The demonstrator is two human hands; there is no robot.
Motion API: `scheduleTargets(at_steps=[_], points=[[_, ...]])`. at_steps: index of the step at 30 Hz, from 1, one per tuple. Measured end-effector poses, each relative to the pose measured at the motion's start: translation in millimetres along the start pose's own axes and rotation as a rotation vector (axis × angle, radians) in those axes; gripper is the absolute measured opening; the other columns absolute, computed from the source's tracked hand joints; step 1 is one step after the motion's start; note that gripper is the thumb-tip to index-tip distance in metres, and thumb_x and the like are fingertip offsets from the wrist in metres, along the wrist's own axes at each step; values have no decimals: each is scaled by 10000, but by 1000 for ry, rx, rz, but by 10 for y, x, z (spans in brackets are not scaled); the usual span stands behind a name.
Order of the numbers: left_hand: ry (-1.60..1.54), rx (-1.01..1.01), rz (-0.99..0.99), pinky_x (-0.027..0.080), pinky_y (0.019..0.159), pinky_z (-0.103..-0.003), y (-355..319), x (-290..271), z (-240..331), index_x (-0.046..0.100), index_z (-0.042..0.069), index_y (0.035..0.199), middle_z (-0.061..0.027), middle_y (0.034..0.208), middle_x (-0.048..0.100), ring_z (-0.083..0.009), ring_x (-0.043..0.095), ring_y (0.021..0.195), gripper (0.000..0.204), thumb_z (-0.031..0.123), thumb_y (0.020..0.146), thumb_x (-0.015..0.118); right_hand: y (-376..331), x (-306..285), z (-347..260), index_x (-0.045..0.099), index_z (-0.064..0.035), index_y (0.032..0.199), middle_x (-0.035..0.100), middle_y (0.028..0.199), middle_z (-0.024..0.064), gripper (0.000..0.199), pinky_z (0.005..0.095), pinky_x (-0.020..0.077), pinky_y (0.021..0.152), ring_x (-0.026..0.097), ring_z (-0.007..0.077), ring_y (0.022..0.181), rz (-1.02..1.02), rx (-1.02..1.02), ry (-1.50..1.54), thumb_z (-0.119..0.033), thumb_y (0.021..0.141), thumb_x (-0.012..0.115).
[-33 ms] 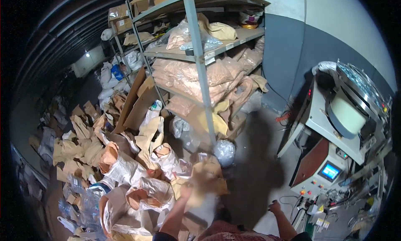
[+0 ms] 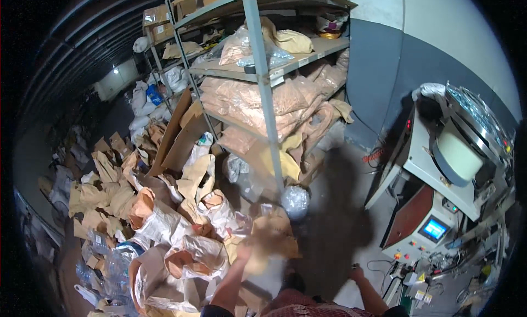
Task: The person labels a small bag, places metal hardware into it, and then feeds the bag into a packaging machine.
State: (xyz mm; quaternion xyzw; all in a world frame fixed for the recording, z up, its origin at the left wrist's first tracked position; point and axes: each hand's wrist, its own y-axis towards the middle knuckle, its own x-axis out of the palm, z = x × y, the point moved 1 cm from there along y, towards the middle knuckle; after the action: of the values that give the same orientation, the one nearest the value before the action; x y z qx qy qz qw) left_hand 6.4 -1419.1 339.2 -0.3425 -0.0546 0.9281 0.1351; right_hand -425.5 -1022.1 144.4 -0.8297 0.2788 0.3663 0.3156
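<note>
My left hand (image 2: 244, 253) reaches forward at the lower middle, right beside a brown paper bag (image 2: 273, 227). A blurred patch covers its fingers, so I cannot tell whether it grips the bag. My right hand (image 2: 356, 271) hangs low over the floor on the right, with its fingers curled in. What it holds, if anything, is too small to make out. Left of my left forearm, large open white sacks with brown lining (image 2: 197, 255) stand crumpled together. A ball of clear wrap (image 2: 295, 201) lies on the floor beyond the paper bag.
A metal shelf rack (image 2: 262, 92) holds clear bags of pinkish-beige contents. Crumpled paper bags (image 2: 107, 190) and clear plastic bottles (image 2: 115, 273) are heaped at the left. On the right stand a machine with a lit screen (image 2: 434, 228) and a round feeder bowl (image 2: 457, 152); cables trail on the floor.
My right hand has shifted slightly left, and its fingers look more tucked in. My left hand stays almost in place beside the paper bag.
</note>
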Motion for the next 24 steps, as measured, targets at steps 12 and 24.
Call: scheduleTargets(at_steps=[12,24], points=[[702,74,-269,511,778,-442,1095,-197,251,507,28,1308,-227,1195,583,-297,618,989,469,284,915,499,1382,389,-2571,650,-67,1113,639,1155,184,428,474,503,856,608,362,1051,-668,-691,-514,-395,840,624],[380,-646,-95,483,885,-411,1075,-454,1177,580,274,1300,-131,1210,620,-236,618,1058,531,522,832,634,2555,512,-4814,484,-49,1298,612,1108,241,485,461,476,883,583,413,1044,-808,-1041,37,-188,854,620]])
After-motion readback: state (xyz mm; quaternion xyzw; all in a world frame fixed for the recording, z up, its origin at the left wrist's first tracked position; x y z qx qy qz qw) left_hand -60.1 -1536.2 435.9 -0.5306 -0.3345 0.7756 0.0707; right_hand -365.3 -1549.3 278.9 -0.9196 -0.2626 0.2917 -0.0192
